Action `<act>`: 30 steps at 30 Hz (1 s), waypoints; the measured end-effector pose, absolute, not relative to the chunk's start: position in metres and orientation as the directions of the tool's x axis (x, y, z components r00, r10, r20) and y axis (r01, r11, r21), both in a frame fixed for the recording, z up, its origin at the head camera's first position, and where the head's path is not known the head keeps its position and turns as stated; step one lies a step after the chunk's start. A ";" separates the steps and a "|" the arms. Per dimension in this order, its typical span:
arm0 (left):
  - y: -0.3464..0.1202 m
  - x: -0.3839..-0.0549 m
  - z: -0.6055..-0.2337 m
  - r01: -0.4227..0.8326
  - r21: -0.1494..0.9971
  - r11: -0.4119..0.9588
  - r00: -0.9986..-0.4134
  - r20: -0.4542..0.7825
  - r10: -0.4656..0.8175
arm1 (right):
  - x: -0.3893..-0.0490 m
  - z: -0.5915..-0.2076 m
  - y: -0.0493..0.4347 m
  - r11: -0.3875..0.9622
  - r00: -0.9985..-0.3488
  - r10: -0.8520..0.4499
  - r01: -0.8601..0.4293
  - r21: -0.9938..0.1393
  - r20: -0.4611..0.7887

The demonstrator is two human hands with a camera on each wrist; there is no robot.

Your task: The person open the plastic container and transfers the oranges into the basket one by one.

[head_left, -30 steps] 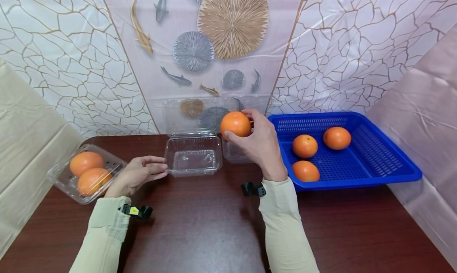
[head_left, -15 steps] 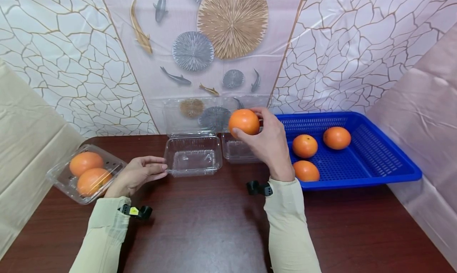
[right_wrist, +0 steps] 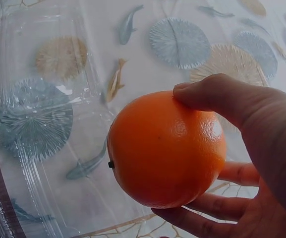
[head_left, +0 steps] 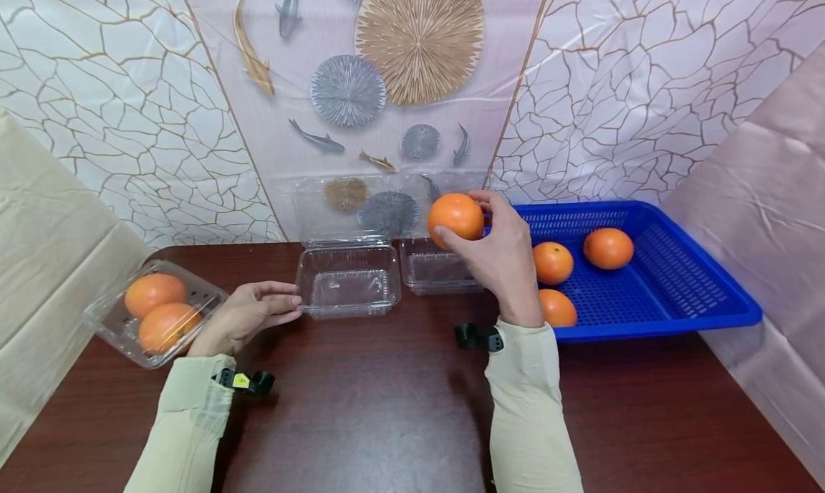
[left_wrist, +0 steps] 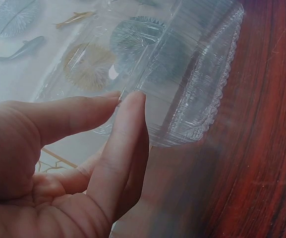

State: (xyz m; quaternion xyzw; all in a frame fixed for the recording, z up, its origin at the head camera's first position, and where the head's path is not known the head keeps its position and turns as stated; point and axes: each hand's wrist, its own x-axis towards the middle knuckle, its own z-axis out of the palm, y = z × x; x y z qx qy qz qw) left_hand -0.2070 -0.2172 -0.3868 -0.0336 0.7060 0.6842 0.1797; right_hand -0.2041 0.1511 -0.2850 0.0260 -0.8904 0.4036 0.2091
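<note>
My right hand (head_left: 499, 253) grips an orange (head_left: 455, 221) between thumb and fingers, up in front of a second clear plastic clamshell box (head_left: 441, 274). The right wrist view has the same orange (right_wrist: 165, 148) large, its small dark stem spot facing left. At the left, my left hand (head_left: 254, 314) pinches the near-left rim of an open clear clamshell box (head_left: 348, 285), whose lid stands up against the backdrop. Close up, the thumb and forefinger tips (left_wrist: 135, 99) meet at the rim of that box (left_wrist: 202, 94). No fruit lies inside it.
A blue basket (head_left: 670, 327) at the right holds several oranges (head_left: 609, 249). At far left a closed clear box (head_left: 206, 292) holds two oranges (head_left: 169, 328) and lies tilted by the left forearm. A patterned sheet (head_left: 419, 142) hangs behind the dark wooden table (head_left: 387, 407).
My right hand has moved to the right and slightly up with the orange, uncovering more of the second clear box. The left hand has stayed at the first box's rim.
</note>
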 end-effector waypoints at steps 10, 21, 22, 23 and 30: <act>-0.218 -0.208 -0.386 -0.284 0.956 0.077 -0.935 -0.294 0.199 | -0.205 -0.285 0.161 0.655 -0.905 0.166 -0.196 -0.729 0.393; -0.218 -0.207 -0.387 -0.286 0.956 0.067 -0.933 -0.294 0.207 | -0.201 -0.283 0.173 0.640 -0.908 0.228 -0.131 -0.757 0.351; -0.218 -0.207 -0.387 -0.287 0.956 0.065 -0.933 -0.294 0.207 | -0.201 -0.282 0.174 0.639 -0.909 0.233 -0.125 -0.759 0.346; -0.218 -0.207 -0.387 -0.287 0.956 0.064 -0.933 -0.294 0.208 | -0.201 -0.282 0.175 0.637 -0.908 0.239 -0.122 -0.761 0.344; -0.218 -0.207 -0.388 -0.285 0.957 0.050 -0.934 -0.289 0.210 | -0.199 -0.282 0.178 0.625 -0.899 0.273 -0.105 -0.773 0.343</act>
